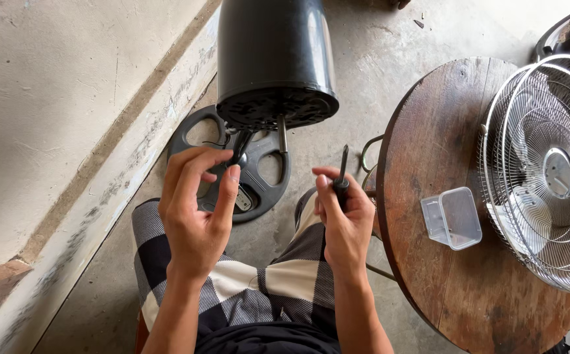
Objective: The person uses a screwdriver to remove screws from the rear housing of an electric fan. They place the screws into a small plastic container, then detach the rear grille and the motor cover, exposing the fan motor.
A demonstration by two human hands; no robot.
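Fan repair in hand, seen from above by a seated person in checked shorts. Left hand (pixel 196 210) is raised under the black motor housing (pixel 275 62), fingers curled and pinching the dark wire or plug (pixel 240 147) that hangs out of the housing's vented underside. So the left grip is clenched on that wire. Right hand (pixel 344 219) is closed around a screwdriver (pixel 342 172), shaft pointing up, tip near the housing but not touching it. A bare metal pin (pixel 283 134) also sticks down from the housing bottom.

Progress, as a judgement: the fan looks well into disassembly. The wire guard (pixel 547 170) is already off and lies on the round wooden desk (pixel 429 124) to the right, with what looks like the blades under it. The round black base plate (pixel 259 177) lies flat on the concrete floor (pixel 344 78) below the housing, apart from it. A small clear plastic tub (pixel 452 217) sits on the desk just beside the guard; cannot tell if any screws are in it.

Left to do, likely: the wiring under the housing is not sorted yet, and the screwdriver is not engaged with any screw. Housing itself seems still closed; its top is out of frame, so what holds it up is not visible.
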